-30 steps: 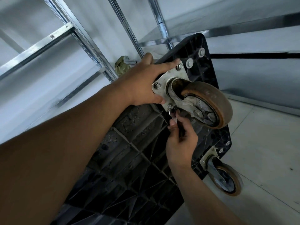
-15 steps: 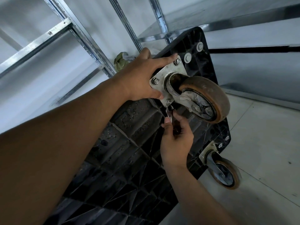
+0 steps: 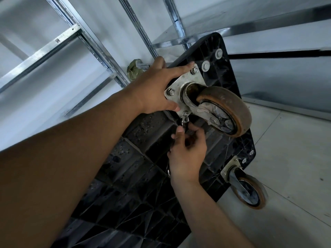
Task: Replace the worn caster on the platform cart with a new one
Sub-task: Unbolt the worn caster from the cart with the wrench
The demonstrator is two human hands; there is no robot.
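Observation:
The black platform cart (image 3: 136, 176) stands tipped on its side, its ribbed underside facing me. A worn caster (image 3: 223, 111) with a brown, dirty wheel is bolted through a metal mounting plate (image 3: 184, 86) near the top corner. My left hand (image 3: 157, 86) lies flat against the plate's left edge, fingers stretched toward the upper bolt. My right hand (image 3: 188, 151) grips a small wrench (image 3: 184, 122) whose head sits on the plate's lower bolt. A second caster (image 3: 249, 192) hangs at the cart's lower right corner.
Metal shelving uprights and rails (image 3: 100, 49) run behind the cart, with a shelf (image 3: 232, 27) above it. A greenish bundle (image 3: 134, 68) sits by the shelf post behind my left hand. Pale floor tiles (image 3: 286, 158) spread to the right.
My right hand has turned the wrench slightly at the lower bolt; its fingers have shifted. My left hand keeps its place on the plate. The camera view has drifted a little.

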